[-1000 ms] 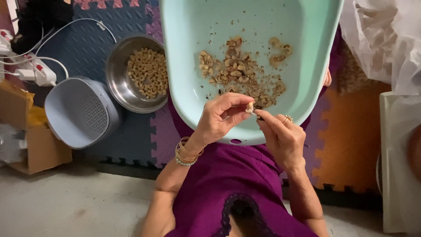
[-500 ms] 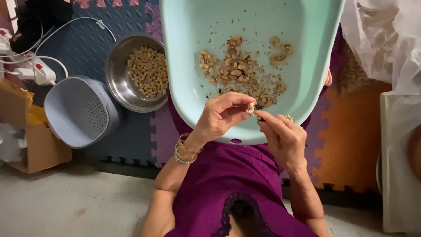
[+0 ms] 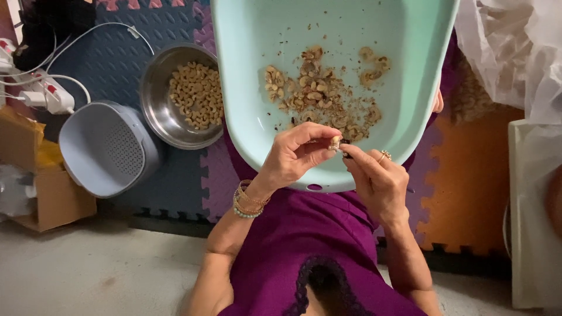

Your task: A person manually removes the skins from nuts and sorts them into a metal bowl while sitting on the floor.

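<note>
Far rim of the mint basin [image 3: 246,88] is cut off by the top edge. Cashew [image 3: 335,142] pinched in my left hand [image 3: 290,158] is mostly covered by my fingertips; peeled or not, cannot tell. A small dark tool in my right hand [image 3: 377,184] shows only its tip; kind unclear. White plastic sheet [image 3: 509,52] and white box [image 3: 530,216] run off the right edge. Cardboard box [image 3: 35,187] and power strip [image 3: 41,93] are clipped at left.
</note>
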